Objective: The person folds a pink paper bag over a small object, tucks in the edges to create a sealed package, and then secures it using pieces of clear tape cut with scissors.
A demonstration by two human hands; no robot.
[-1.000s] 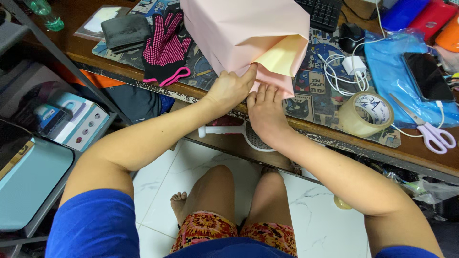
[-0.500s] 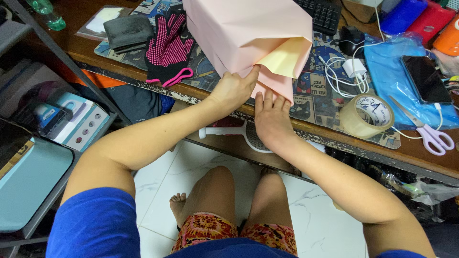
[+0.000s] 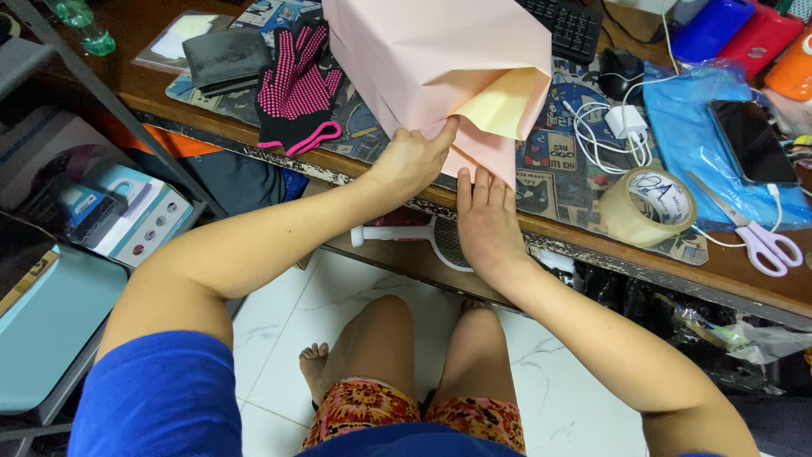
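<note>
Large folded pale pink paper sheet (image 3: 423, 59) lay on the wooden tabletop (image 3: 744, 275), its corner at the near edge. Left hand (image 3: 410, 161) pinched the pink fold, grip clenched on it. Right hand (image 3: 486, 220) lay flat, grip released, fingertips touching the sheet's lower point. Clear tape roll (image 3: 647, 206) sat right, black-pink dotted glove (image 3: 296, 85) left.

Large folded pink paper sheet (image 3: 423, 59), matt and smooth, its inner face pale yellow. At 3 o'clock, glossy roll of clear plastic tape (image 3: 647, 206); at 9 o'clock, black knitted cloth gloves with pink rubbery dots (image 3: 298, 85). Worn wooden desk edge (image 3: 592, 258), rough.
</note>
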